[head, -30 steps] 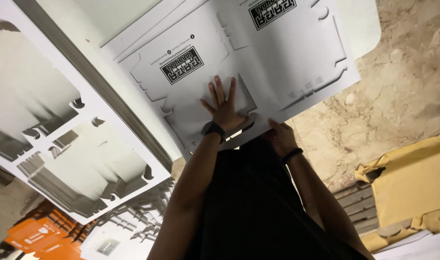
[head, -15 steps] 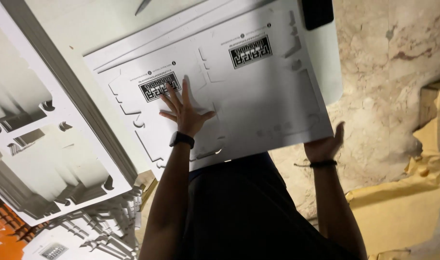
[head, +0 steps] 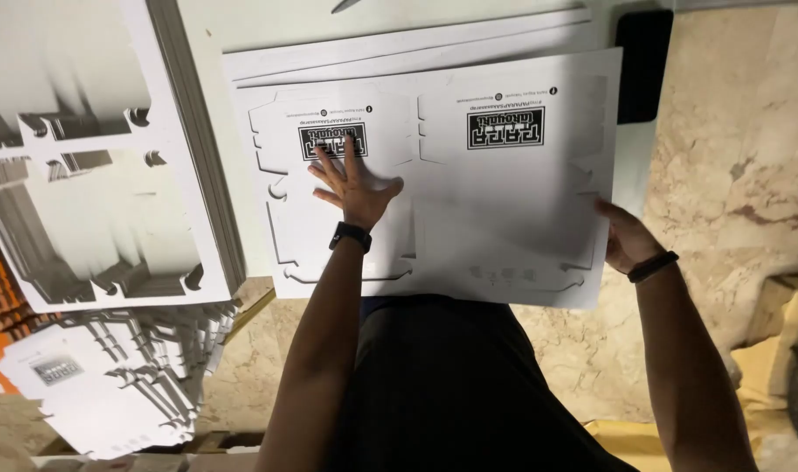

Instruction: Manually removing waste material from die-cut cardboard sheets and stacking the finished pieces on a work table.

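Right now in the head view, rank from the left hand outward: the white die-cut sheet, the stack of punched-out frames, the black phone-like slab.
1. White die-cut sheet: under the left hand, palm flat on it.
2. Stack of punched-out frames: to its left.
3. Black slab: far upper right.

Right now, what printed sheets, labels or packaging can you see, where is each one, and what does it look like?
Top die-cut card sheet: white, under the left hand, right hand at its edge.
Left label: black rectangle by the left fingertips.
Right label: black rectangle, upper right of the sheet.
Punched-out frames: white stack, far left.
Cut-out blanks: white pile, lower left, with a small grey label.
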